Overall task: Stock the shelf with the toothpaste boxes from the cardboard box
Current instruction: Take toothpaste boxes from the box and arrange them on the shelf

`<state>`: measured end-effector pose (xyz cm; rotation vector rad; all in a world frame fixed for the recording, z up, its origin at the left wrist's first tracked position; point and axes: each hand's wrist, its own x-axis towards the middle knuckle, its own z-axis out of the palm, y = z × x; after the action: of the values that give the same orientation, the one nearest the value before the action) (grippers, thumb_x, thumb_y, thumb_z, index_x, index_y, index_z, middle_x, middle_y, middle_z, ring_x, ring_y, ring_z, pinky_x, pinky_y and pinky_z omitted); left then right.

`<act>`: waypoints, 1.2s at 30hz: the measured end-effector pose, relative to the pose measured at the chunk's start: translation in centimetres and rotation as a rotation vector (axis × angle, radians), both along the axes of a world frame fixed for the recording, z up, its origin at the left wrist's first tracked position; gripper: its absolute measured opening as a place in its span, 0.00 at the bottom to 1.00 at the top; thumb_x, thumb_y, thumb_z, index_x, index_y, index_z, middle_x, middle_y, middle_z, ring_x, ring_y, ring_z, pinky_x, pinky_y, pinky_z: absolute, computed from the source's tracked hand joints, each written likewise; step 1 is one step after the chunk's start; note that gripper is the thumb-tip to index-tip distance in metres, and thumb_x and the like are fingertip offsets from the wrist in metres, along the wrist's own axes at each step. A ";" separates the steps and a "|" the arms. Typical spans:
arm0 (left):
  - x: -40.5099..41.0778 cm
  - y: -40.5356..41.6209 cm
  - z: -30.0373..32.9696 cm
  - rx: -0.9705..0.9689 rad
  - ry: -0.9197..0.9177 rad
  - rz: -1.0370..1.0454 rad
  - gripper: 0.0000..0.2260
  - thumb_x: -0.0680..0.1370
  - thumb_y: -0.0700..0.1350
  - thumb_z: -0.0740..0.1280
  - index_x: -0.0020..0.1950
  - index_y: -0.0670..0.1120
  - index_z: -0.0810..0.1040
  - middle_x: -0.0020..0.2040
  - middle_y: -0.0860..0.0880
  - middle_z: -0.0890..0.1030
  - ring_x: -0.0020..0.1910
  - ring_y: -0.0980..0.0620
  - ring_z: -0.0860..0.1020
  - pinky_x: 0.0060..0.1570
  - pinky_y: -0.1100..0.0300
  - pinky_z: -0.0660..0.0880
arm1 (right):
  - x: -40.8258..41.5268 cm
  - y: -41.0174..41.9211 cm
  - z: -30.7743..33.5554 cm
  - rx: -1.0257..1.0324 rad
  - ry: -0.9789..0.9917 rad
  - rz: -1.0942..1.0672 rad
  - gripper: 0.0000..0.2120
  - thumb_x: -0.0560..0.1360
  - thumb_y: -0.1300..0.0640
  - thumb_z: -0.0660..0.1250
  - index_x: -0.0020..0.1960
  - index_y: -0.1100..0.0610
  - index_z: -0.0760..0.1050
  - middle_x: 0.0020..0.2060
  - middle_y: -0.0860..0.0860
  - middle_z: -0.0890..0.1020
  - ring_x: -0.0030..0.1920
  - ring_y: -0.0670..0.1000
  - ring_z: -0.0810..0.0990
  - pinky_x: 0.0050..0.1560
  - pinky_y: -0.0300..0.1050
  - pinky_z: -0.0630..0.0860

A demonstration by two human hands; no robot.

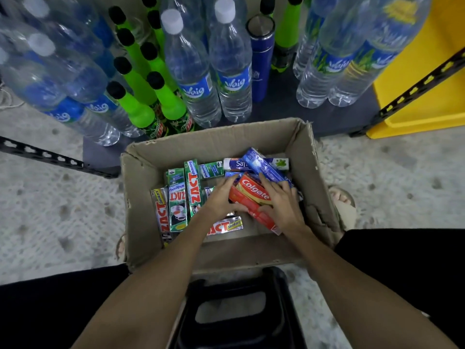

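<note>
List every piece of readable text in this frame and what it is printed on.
"Colgate": red toothpaste box held by both hands.
"ZACT" and "Whitening": green toothpaste box.
"ZACT smokers": silver toothpaste box.
"Waig": water bottle label.
Blue toothpaste box: print too blurred to read.

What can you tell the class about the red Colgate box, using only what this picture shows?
The red Colgate toothpaste box is a long, glossy carton with white "Colgate" lettering and a yellow band. It lies tilted diagonally inside the cardboard box, on top of other toothpaste boxes toward its right side. The left hand holds its left edge, and the right hand grips its right side. A blue toothpaste box lies just behind it.
</note>
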<state>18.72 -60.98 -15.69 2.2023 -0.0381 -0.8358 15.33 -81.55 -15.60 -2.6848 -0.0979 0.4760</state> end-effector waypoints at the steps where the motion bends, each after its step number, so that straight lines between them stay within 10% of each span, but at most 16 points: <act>1: 0.1 -0.1 -0.1 -0.012 0.002 0.020 0.46 0.67 0.50 0.81 0.78 0.51 0.61 0.70 0.48 0.67 0.67 0.51 0.71 0.67 0.49 0.74 | 0.1 -0.1 -0.2 -0.004 0.009 0.011 0.47 0.72 0.45 0.74 0.82 0.49 0.50 0.71 0.48 0.72 0.66 0.54 0.65 0.61 0.51 0.62; 17: -0.1 1.5 -0.4 0.011 0.163 0.039 0.39 0.64 0.48 0.83 0.70 0.50 0.68 0.65 0.46 0.72 0.64 0.48 0.75 0.66 0.48 0.75 | 1.6 1.1 -0.5 0.032 0.157 -0.074 0.44 0.63 0.44 0.80 0.72 0.40 0.61 0.65 0.49 0.72 0.65 0.56 0.63 0.67 0.56 0.63; 23: -0.8 2.3 -0.3 -0.064 0.217 0.135 0.34 0.69 0.42 0.80 0.68 0.49 0.64 0.53 0.49 0.76 0.50 0.55 0.81 0.46 0.61 0.81 | 2.1 0.8 -0.2 0.079 0.125 0.017 0.37 0.66 0.37 0.76 0.71 0.44 0.69 0.63 0.42 0.77 0.62 0.49 0.61 0.56 0.46 0.55; 36: -2.1 3.6 2.1 -0.123 0.292 0.123 0.48 0.68 0.53 0.80 0.80 0.48 0.55 0.62 0.48 0.78 0.56 0.52 0.80 0.51 0.59 0.80 | 2.6 0.5 1.9 0.169 0.312 -0.003 0.33 0.66 0.29 0.71 0.67 0.39 0.72 0.58 0.50 0.67 0.64 0.55 0.59 0.68 0.56 0.57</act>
<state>16.60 -57.37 -13.61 1.9293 0.1827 -1.0475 17.94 -81.00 -13.70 -2.4139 -0.0417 0.8384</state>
